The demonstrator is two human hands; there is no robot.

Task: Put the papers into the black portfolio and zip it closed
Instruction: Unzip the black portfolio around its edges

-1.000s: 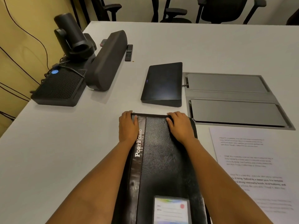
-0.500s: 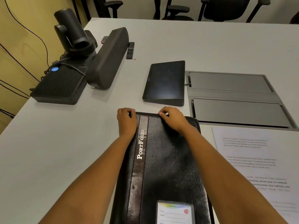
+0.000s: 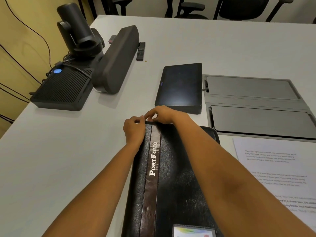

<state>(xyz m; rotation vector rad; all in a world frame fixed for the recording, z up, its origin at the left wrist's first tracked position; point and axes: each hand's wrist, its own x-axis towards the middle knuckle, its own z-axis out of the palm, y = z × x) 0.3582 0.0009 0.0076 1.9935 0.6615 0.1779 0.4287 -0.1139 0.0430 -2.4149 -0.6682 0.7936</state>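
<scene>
The black portfolio (image 3: 172,182) lies closed on the white table in front of me, with "PortFolio" printed along a glossy strip. My left hand (image 3: 134,131) grips its far left corner with curled fingers. My right hand (image 3: 162,114) has its fingertips pinched together at the far edge, right beside the left hand; what they pinch is too small to make out. Printed papers (image 3: 277,168) lie flat on the table to the right of the portfolio.
A dark tablet (image 3: 179,86) stands just beyond my hands. A grey table hatch (image 3: 256,106) lies at the right. A speaker bar (image 3: 116,60), a camera (image 3: 77,29), a black box (image 3: 61,89) and a small remote (image 3: 141,50) occupy the far left. Chairs stand behind the table.
My right hand slid left along the portfolio's far edge until it met the left hand, and its fingers went from flat to pinching. The left hand stayed at the corner.
</scene>
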